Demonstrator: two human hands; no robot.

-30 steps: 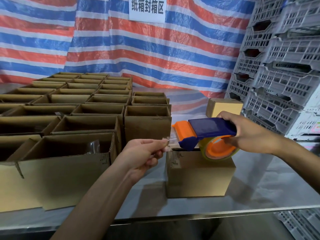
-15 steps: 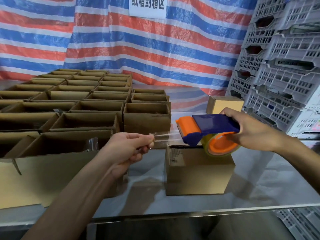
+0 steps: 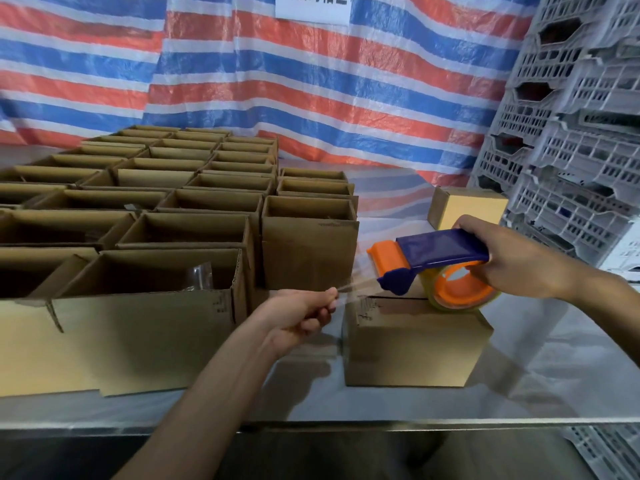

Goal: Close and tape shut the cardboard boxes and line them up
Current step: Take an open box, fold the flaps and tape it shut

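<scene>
Open cardboard boxes (image 3: 149, 306) crowd the left of the table (image 3: 554, 375). The left hand (image 3: 301, 317) pinches the end of a clear tape strip (image 3: 356, 285), stretched right to the tape dispenser (image 3: 433, 258). Below it stands the closed box (image 3: 412, 344), near the front edge. The right hand (image 3: 512, 261) grasps the dispenser's handle.

Two closed cardboard boxes: one near (image 3: 412, 348) and one far right (image 3: 467, 207). More than twenty open boxes (image 3: 145, 334) stand packed in rows on the left. Their exact count cannot be told, since the block runs off the left edge. Three of them form a short column (image 3: 308, 251) on the block's right side. One tape dispenser (image 3: 440, 251), one strip of clear tape (image 3: 356, 285), one worktop (image 3: 536, 375), one striped tarp (image 3: 311, 81), one white sign (image 3: 311, 8). Grey plastic crates (image 3: 581, 161) are stacked on the right, too many to count.
</scene>
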